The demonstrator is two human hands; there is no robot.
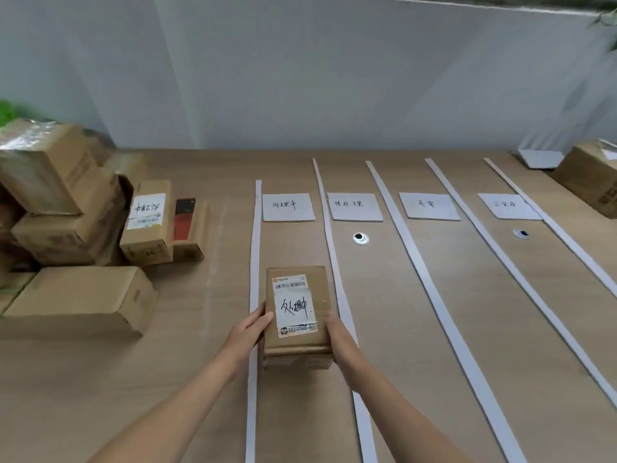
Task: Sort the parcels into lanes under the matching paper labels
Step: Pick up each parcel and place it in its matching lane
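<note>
Near the front of a wood-grain desk (417, 312), a small brown cardboard parcel (321, 305) is held between two bare hands, with both forearms reaching in from the bottom edge. The left hand (255, 327) grips the parcel's left edge, thumb on the top face and fingers against the side. The right hand (337, 332) clasps its right side, back of the hand up, fingers hidden behind the box. Whether the parcel sits on the desk or just above it is unclear. Its top bears a shipping sticker with a barcode and large handwritten black characters.

The parcel lies between two white strips, one just left of it (257, 228) and one just right of it (329, 228). Straight beyond it, in the same lane, lies a paper label (288, 212) with handwriting. To the right of that are three more handwritten labels (355, 213), (429, 213) and (507, 213), parted by further white strips. Two round cable holes (360, 238) and (521, 233) sit in the desk beyond and to the right of the parcel.

Well to the parcel's left is a pile of cardboard boxes (66, 212), one (150, 222) with a handwritten sticker. Far to its right, at the desk's back corner, is another box (594, 178). A pale grey wall (300, 78) stands behind the desk.
</note>
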